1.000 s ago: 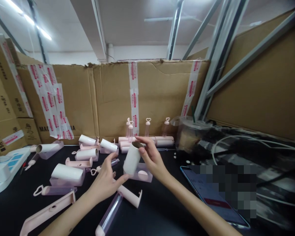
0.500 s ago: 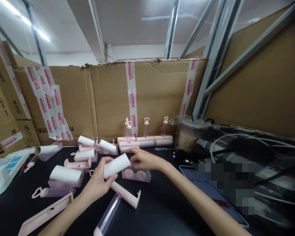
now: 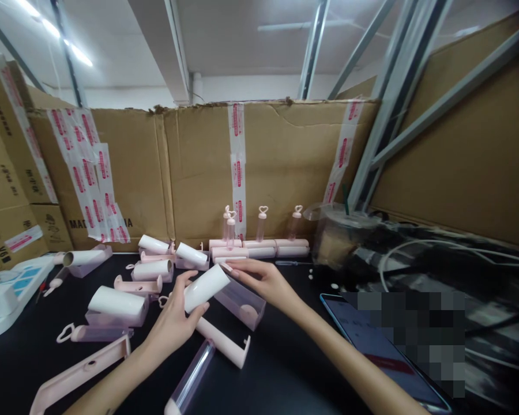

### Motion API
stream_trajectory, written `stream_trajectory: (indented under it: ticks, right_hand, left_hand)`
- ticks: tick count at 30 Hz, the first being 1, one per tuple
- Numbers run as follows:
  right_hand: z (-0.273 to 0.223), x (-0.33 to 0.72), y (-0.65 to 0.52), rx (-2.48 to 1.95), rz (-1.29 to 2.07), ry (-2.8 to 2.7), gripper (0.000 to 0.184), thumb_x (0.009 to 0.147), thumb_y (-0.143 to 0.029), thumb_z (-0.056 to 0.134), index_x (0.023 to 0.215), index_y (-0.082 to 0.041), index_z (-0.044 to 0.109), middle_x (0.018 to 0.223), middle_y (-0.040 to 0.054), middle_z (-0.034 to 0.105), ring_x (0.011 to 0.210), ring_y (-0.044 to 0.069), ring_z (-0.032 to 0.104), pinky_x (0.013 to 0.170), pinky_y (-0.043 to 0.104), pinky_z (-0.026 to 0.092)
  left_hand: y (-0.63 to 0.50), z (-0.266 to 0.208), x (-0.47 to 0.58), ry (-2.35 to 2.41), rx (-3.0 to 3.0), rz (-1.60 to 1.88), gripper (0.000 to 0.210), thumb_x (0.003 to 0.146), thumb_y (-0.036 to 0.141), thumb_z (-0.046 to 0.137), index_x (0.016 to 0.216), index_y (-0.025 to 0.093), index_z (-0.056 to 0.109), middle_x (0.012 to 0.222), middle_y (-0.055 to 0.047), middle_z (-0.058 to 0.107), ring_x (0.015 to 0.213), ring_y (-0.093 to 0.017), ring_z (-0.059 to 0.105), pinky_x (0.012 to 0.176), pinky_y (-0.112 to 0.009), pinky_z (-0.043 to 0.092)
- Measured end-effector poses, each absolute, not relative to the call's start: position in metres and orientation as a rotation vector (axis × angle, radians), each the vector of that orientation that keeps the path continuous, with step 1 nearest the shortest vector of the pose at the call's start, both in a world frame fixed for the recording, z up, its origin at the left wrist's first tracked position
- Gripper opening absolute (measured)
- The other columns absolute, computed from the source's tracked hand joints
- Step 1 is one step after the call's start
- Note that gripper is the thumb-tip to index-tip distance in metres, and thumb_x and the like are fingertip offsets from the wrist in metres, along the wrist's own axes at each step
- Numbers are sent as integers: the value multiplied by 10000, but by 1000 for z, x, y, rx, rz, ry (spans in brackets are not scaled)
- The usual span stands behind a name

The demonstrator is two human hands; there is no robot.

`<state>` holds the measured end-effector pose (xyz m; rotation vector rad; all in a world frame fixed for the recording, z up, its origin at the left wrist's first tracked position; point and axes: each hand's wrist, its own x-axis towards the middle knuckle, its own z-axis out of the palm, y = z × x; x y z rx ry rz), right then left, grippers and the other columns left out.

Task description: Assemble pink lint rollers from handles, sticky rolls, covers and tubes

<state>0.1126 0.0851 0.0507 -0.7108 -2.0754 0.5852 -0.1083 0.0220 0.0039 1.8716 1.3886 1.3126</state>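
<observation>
My left hand (image 3: 173, 311) is wrapped round a white roll (image 3: 207, 288), which tilts up toward the right. At the roll's right end, my right hand (image 3: 263, 282) pinches a small pale pink disc (image 3: 227, 267) between thumb and fingers; whether it touches the roll I cannot tell. Below the right hand, a translucent purple case (image 3: 229, 300) holds one pink disc (image 3: 248, 313). Under the left hand lies a pink holder part (image 3: 225, 343) with an upturned end. A clear purple tube (image 3: 192, 374) rests against it, nearer to me.
More white rolls in purple cases (image 3: 116, 305) lie on the left, with a long pink holder (image 3: 84, 369) in front. Assembled pink pieces (image 3: 259, 248) line the cardboard wall (image 3: 199, 167). A phone (image 3: 380, 351), a plastic cup (image 3: 337, 236) and cables occupy the right.
My right hand has lifted one pink disc from the purple case to the end of the roll. The case has turned slightly. My left hand keeps its hold on the roll.
</observation>
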Motion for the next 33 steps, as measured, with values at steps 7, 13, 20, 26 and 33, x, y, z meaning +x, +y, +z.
stream_trajectory:
  ticks: [7, 13, 20, 26, 33]
  right_hand:
    - [37, 92, 61, -580, 605, -2014, 319, 798, -260, 597, 1116, -250, 619, 1198, 58, 585, 1100, 219, 536, 971, 379, 404]
    - [47, 98, 65, -525, 880, -1885, 292, 860, -322, 498, 1119, -237, 604, 1173, 79, 581, 1059, 223, 556, 875, 373, 472]
    - [54, 128, 94, -922, 367, -2644, 154, 678, -258, 699, 829, -232, 713, 1239, 94, 512, 1212, 327, 380, 1002, 509, 268]
    - [51, 127, 94, -909, 381, -2732, 82, 664, -197, 693, 736, -180, 657, 1261, 103, 481, 1234, 305, 342, 992, 446, 295]
    - [60, 107, 72, -644, 1140, -1949, 222, 718, -344, 669, 773, -177, 534, 770, 3, 568, 621, 116, 556, 595, 253, 460]
  left_hand:
    - [23, -1, -108, 1289, 1914, 1337, 462, 739, 219, 564, 1173, 235, 407, 1156, -75, 505, 1066, -242, 488, 908, -375, 357]
    - [18, 4, -103, 1152, 1698, 1381, 511, 714, 231, 621, 1174, 230, 397, 1109, -65, 525, 1019, -235, 502, 901, -372, 353]
    - [5, 27, -96, 795, 1222, 1392, 433, 704, 247, 665, 1083, 226, 454, 1081, -33, 553, 1048, -211, 496, 899, -321, 378]
    - [6, 26, -95, 766, 1003, 1475, 567, 693, 217, 691, 1127, 264, 330, 963, 3, 583, 957, -176, 566, 874, -338, 422]
    - [17, 23, -99, 618, 749, 1443, 270, 786, 257, 619, 957, 247, 410, 839, 34, 593, 733, -111, 598, 736, -298, 482]
